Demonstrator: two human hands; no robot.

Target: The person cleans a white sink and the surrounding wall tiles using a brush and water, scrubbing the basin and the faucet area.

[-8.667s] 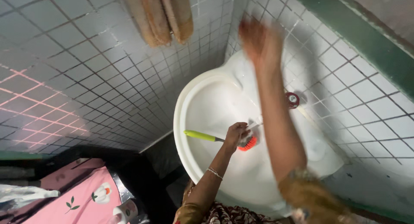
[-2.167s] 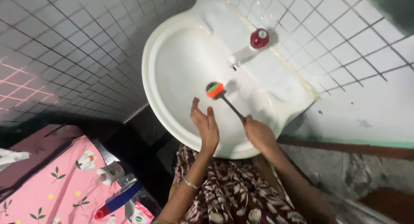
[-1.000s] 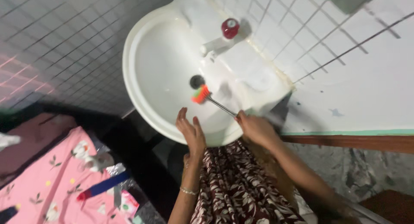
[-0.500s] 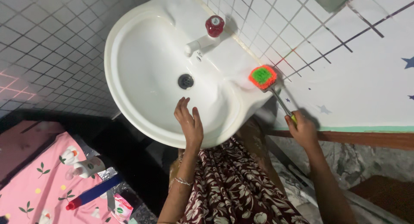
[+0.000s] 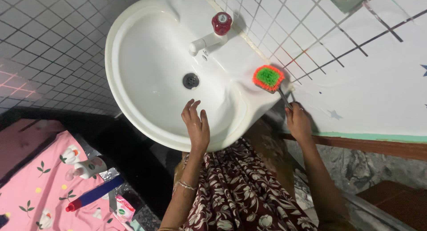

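My right hand (image 5: 298,122) is closed around the thin metal handle of the scrub brush (image 5: 268,78), gripping it low on the shaft, off the right edge of the white washbasin (image 5: 133,79). The brush rises up and to the left from my fist, and its square head, green bristles in the middle with an orange ring around them, sits over the basin's right shoulder, close against the tiled wall (image 5: 311,30). Whether the bristles touch the porcelain or the wall I cannot tell.

My left hand (image 5: 196,125) lies open and flat, fingers spread a little, on the inner slope of the bowl near its front rim. It holds nothing. A thin bangle (image 5: 186,185) circles that wrist.

Just above my left fingertips is the round drain (image 5: 190,80), set in the middle of the bowl. Further up, at the back ledge, a white tap (image 5: 202,42) with a dark red knob (image 5: 221,22) points its spout down toward the drain.

Below the basin I see my dark floral dress (image 5: 235,195). To the lower left lies a pink flowered cloth (image 5: 40,186), with a white bottle (image 5: 89,168) and a blue bottle with a red cap (image 5: 95,194) beside it.
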